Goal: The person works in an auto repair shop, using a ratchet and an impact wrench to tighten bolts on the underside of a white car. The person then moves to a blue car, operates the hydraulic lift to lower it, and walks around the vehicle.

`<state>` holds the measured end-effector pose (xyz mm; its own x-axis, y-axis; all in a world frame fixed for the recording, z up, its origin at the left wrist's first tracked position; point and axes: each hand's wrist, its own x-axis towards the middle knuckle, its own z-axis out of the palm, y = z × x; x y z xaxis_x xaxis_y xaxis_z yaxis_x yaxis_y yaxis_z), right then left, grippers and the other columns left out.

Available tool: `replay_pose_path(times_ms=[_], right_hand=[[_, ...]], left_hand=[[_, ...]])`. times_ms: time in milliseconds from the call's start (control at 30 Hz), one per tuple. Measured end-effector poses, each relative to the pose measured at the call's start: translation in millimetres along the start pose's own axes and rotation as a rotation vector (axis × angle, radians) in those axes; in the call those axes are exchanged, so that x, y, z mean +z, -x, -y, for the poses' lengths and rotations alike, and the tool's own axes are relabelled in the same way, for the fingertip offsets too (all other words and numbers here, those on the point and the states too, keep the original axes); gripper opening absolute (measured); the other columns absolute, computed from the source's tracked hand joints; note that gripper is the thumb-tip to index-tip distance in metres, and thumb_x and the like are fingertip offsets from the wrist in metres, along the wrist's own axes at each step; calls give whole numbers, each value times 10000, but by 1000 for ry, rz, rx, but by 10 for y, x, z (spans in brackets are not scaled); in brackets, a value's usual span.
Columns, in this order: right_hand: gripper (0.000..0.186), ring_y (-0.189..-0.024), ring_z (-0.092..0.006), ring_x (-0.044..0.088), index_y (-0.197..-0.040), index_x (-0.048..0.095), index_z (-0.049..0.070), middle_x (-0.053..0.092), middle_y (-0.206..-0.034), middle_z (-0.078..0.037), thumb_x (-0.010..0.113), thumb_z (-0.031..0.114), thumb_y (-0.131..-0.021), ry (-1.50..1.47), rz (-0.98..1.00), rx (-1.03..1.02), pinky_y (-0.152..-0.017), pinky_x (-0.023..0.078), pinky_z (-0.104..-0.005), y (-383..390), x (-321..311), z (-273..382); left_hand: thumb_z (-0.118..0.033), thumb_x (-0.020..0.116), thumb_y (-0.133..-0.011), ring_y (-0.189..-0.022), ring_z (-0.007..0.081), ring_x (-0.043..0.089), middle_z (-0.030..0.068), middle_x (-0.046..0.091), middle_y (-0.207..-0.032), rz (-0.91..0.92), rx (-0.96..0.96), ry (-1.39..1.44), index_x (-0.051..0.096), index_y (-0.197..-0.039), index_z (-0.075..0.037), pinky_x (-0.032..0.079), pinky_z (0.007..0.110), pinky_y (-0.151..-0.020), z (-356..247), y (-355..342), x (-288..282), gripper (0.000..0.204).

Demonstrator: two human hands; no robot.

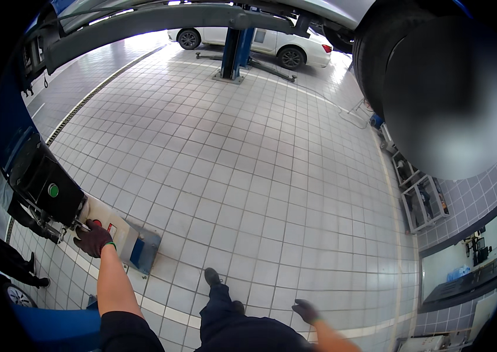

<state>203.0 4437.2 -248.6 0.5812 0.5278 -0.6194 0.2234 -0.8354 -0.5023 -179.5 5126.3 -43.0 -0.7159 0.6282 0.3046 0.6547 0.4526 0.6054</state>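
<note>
My left hand [93, 240], in a dark glove with a green cuff, reaches to the side of a vehicle lift's column. Its fingers close around a small metal lever [80, 224] under the black control box [43, 170]. A round green button [53, 190] sits on that box. Beside my hand stands a beige housing [124, 234] with a red knob [96, 223] on it. My right hand [306, 311], also gloved, hangs low over the tiled floor, apart from any object. Motion smears its fingers.
Overhead at the top are a grey lift arm [143, 32] and a raised car's wheel [371, 58]. A white car [272, 42] stands behind a blue lift post [234, 50]. At right are grey tool racks [424, 205]. Another person's dark-clothed legs [17, 258] show at left.
</note>
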Motion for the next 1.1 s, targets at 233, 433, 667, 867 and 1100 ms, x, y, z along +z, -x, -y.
replay_pose_path(times_ms=[233, 433, 667, 867, 1100], right_hand=[[687, -1290, -345, 600, -1443, 579, 122, 650, -1379, -162, 584, 594, -944, 100, 13, 92, -1093, 466, -421, 39, -204, -27], [699, -1295, -341, 599, -1413, 616, 123, 653, -1383, -152, 602, 615, -915, 268, -31, 92, -1097, 466, -413, 133, -40, -1850], [687, -1291, -334, 603, -1401, 628, 128, 657, -1374, -157, 607, 610, -912, 161, 4, 156, -1095, 469, -416, 320, 166, -1492], [696, -1281, -348, 607, -1413, 611, 112, 657, -1370, -166, 593, 616, -934, 80, -14, 176, -1082, 477, -427, 395, -164, -438], [691, -1272, -340, 614, -1420, 600, 104, 660, -1361, -171, 593, 605, -944, 93, -12, 124, -1075, 481, -423, 471, -435, -279]], left_hand=[[-556, 527, -994, -1313, 381, 564, 239, 502, -1470, -38, 95, -91, 571, -1427, -107, 529, 490, -999, 167, -135, 90, 625], [-538, 535, -990, -1234, 382, 616, 225, 500, -1448, 40, 5, -70, 576, -1416, -83, 547, 499, -958, -45, 70, -84, 625], [-521, 532, -993, -1216, 386, 626, 229, 519, -1413, 8, 35, -56, 581, -1412, -89, 547, 504, -954, -207, 82, -324, 604], [-528, 528, -996, -1257, 407, 599, 249, 491, -1457, -18, 50, -83, 563, -1432, -107, 529, 514, -987, -144, 10, -243, 607], [-525, 534, -995, -1277, 409, 583, 256, 477, -1471, 27, 55, -76, 547, -1441, -98, 515, 514, -1011, -295, 35, -396, 618]])
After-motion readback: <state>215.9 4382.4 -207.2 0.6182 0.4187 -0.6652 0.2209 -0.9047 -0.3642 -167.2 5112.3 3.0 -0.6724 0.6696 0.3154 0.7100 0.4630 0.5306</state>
